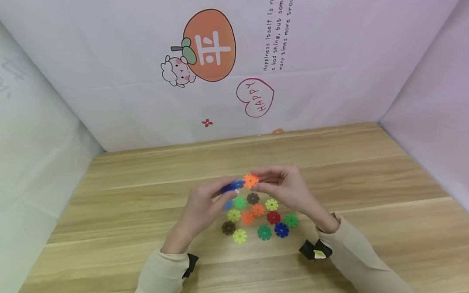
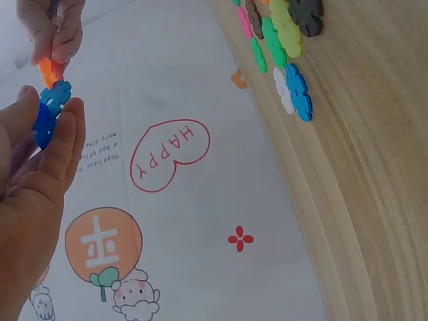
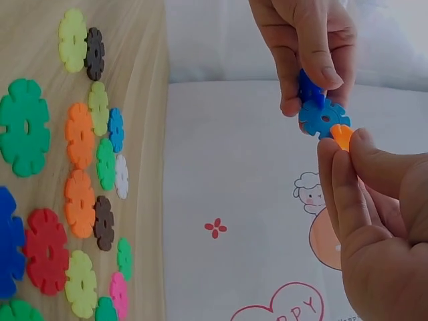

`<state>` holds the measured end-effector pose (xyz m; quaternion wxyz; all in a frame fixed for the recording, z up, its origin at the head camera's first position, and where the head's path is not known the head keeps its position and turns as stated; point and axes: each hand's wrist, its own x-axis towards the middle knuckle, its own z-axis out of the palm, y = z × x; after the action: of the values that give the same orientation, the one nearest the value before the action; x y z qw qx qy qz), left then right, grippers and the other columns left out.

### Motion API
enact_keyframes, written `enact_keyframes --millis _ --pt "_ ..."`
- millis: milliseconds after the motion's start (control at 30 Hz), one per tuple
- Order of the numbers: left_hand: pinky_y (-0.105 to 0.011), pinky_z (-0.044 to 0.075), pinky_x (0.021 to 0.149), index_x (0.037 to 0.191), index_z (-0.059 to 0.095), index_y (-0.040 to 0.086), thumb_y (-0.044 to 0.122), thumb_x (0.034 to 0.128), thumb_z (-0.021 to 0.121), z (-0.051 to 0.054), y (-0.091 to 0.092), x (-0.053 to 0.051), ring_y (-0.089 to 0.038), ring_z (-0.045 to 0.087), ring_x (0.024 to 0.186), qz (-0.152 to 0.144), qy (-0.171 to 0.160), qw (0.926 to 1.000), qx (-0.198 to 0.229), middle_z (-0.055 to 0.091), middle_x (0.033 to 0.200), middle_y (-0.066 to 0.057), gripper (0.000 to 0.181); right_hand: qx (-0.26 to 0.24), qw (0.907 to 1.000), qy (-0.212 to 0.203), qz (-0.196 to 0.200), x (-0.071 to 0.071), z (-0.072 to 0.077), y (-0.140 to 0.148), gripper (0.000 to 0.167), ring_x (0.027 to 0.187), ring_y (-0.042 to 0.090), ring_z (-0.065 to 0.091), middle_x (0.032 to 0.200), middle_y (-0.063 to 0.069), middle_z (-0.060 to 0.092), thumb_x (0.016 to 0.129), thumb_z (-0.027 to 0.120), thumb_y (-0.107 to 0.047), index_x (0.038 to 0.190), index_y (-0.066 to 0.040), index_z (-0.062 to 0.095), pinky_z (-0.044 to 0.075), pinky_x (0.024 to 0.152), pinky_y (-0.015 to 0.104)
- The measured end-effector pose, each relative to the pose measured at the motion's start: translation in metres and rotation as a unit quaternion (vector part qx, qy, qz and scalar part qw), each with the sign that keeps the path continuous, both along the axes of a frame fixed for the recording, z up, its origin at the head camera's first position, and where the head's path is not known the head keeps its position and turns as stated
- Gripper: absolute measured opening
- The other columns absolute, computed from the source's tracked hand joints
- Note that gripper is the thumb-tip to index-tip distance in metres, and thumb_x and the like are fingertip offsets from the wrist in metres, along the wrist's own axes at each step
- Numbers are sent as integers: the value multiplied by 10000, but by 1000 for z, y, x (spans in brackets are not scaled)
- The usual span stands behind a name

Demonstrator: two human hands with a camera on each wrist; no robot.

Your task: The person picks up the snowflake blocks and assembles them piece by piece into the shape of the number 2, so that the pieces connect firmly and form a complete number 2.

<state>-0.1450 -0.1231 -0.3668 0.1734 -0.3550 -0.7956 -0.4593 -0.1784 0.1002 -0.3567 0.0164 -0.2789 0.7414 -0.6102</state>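
Above the table, the left hand point(image 1: 202, 206) pinches joined blue discs, a dark blue one point(image 3: 309, 90) and a lighter blue one point(image 3: 324, 118). The right hand point(image 1: 289, 188) pinches an orange notched disc point(image 1: 250, 180) between thumb and fingers. In the right wrist view the orange disc touches the lighter blue disc's edge; whether its slot is engaged cannot be told. Fingers of the right hand point(image 3: 381, 200) cover most of the orange disc there. In the left wrist view the left hand point(image 2: 40, 154) holds the blue discs from below the orange one.
Loose notched discs lie on the wooden table point(image 1: 137, 212) beneath the hands, among them a red one point(image 1: 273, 217), a dark blue one point(image 1: 281, 230), a brown one point(image 1: 228, 227) and several green and yellow ones. A printed white cloth point(image 1: 142, 107) stands behind the table, with light panels at both sides.
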Motion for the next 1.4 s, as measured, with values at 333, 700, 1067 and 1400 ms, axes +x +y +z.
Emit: enact_keyframes --millis 333,700,1067,1400 --pt "-205 529 811 1084 661 -23 1 869 675 -2 2 -2 -187 689 934 152 791 9959 -404 701 1038 -116 217 -208 9990 -384 -25 1 -2 -1 290 760 189 704 915 212 697 789 721 85 1072 99 654 577 677 321" --pt "-228 552 757 1013 685 -26 -11 862 684 -4 7 0 -165 686 885 391 512 9972 375 707 994 -114 151 -404 9900 -1299 384 2 2 1 335 826 265 702 932 192 697 853 663 65 1170 99 562 573 734 342" --pt "-211 541 621 884 721 -4 0 821 733 -7 10 -1 -145 669 714 923 796 9914 478 717 908 -114 64 -638 9862 -1485 360 4 -1 -3 207 755 220 706 922 185 703 910 604 35 1097 120 577 578 707 381" --pt "-217 527 592 828 709 -52 -92 779 727 -8 13 -1 -184 661 699 870 1325 9858 555 706 869 -148 66 -943 9843 -1469 264 7 -2 -9 204 705 220 707 846 130 705 898 623 37 1081 119 583 578 698 408"
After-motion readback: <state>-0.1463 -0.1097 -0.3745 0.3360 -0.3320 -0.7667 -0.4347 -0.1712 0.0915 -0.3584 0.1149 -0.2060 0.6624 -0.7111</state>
